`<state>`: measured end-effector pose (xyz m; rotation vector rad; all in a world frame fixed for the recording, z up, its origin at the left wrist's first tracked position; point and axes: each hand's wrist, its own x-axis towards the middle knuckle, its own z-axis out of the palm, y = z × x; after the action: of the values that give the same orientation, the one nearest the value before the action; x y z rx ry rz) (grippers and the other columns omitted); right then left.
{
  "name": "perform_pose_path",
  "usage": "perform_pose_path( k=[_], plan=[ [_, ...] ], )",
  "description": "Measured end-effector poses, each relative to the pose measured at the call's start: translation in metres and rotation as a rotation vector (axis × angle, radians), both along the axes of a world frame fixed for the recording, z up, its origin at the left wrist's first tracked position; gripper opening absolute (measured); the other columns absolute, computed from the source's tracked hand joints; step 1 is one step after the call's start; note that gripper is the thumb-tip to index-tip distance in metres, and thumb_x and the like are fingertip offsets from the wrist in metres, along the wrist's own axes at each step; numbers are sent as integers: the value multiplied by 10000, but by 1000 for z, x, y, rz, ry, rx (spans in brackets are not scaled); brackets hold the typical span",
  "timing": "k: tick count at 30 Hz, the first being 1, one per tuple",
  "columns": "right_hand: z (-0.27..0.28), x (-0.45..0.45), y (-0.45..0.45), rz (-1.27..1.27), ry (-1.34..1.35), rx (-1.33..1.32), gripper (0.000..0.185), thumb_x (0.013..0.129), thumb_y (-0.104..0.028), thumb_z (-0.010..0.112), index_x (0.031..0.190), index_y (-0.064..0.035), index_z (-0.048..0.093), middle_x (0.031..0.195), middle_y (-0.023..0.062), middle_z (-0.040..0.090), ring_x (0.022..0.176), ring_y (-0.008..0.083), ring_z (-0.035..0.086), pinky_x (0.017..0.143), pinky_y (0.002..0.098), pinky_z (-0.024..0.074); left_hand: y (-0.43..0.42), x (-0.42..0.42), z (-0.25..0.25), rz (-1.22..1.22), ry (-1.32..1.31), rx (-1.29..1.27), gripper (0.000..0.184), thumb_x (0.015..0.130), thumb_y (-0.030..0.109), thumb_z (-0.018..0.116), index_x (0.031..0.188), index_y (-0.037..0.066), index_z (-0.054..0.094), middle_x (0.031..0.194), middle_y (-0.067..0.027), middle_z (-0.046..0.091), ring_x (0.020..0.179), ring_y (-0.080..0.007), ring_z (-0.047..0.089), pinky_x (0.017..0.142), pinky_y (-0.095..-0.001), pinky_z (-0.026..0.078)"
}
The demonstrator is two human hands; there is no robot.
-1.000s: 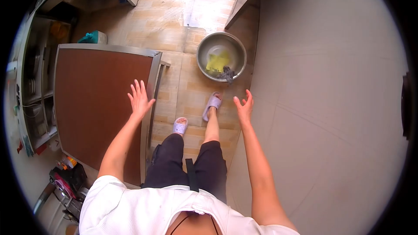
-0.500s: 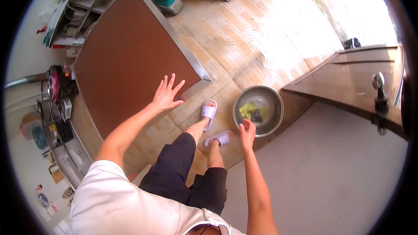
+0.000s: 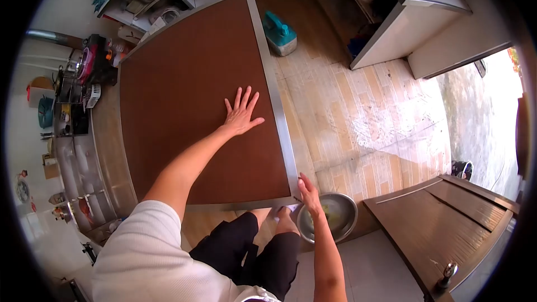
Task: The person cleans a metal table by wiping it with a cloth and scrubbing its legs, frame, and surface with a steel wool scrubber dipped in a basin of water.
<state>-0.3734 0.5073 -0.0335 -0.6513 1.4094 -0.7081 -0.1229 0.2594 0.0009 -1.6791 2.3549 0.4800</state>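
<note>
My left hand [image 3: 240, 116] is spread flat on the brown top of a table [image 3: 190, 56] with a metal-coloured rim. Its fingers are apart and hold nothing. My right hand [image 3: 309, 197] is at the table's near right corner, its fingers curled against the edge; some of them are hidden. Just below that hand, a round metal basin [image 3: 353, 221] stands on the floor, partly covered by my wrist. Something yellow-green [image 3: 332, 212] lies blurred inside it.
A teal-and-white container [image 3: 281, 34] stands on the floor beyond the table's right side. Shelving [image 3: 386, 39] is at the back right. A brown wooden door [image 3: 430, 223] with a knob is at the lower right. Kitchen items line the left wall.
My view has tilted forward over the table. My left hand has moved from the near edge farther onto the tabletop. My right hand has moved from above the basin to the table's corner.
</note>
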Motion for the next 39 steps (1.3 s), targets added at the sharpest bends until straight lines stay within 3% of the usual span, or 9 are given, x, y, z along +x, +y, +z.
perform_pose_path(
  k=[2,4,9,14,17,23,28,30,39],
  plan=[
    [-2,27,-49,250,270,15,525,887,-430,481,1174,9,464,979,253,600,903,312,595,756,371,444,-4,1,4,5,10,68,887,774,587,528,1431,183,92,1489,-70,-78,1358,-333,-99,974,-704,37],
    [-12,38,-56,158,391,-101,378,875,-361,538,900,13,490,598,179,472,574,287,471,576,409,389,-8,2,5,13,22,61,863,767,583,541,1425,203,133,1491,-56,-60,1361,-325,-83,965,-717,38],
    [8,21,-84,320,355,-43,469,875,-467,486,950,-7,434,779,276,571,791,470,543,687,491,403,-76,1,-10,160,152,-224,793,833,477,507,1420,95,134,1482,-142,56,1367,-318,41,1036,-611,37],
    [-22,-20,-114,691,240,-70,478,909,-473,391,1042,-20,471,751,274,571,789,462,543,665,499,424,-168,-3,-23,111,112,-335,731,852,448,486,1415,104,169,1485,-103,83,1368,-305,61,1042,-601,74],
    [-64,-61,-225,1060,575,-112,493,914,-473,347,980,-62,611,850,229,611,829,388,585,749,453,459,-177,-9,-22,108,62,-304,731,843,422,513,1417,125,172,1488,-85,83,1370,-296,58,1047,-592,70],
    [-126,-2,-532,684,954,-682,461,760,-228,633,1177,-107,477,1126,187,499,1065,331,470,846,406,451,-182,-12,-16,120,72,-249,736,809,370,543,1408,101,210,1479,-120,121,1364,-326,93,1046,-580,67],
    [-157,72,-663,719,1036,-503,313,871,-295,433,1061,-69,535,1088,215,534,1031,319,528,822,398,481,-185,-4,-24,109,46,-241,708,836,494,439,1389,90,262,1467,-140,162,1355,-342,122,1034,-595,80],
    [-192,84,-668,468,942,-331,296,874,-280,432,956,-25,558,1015,217,591,949,335,588,774,419,501,-186,-4,-26,108,62,-252,716,828,503,441,1385,86,270,1464,-143,169,1353,-349,128,1027,-606,84],
    [-206,-12,-456,550,1027,-415,264,868,-242,414,819,-45,584,848,236,596,769,392,606,676,470,500,-178,-9,-23,128,79,-304,705,826,400,523,1404,118,232,1476,-98,148,1363,-298,109,1058,-558,86]
  ],
)
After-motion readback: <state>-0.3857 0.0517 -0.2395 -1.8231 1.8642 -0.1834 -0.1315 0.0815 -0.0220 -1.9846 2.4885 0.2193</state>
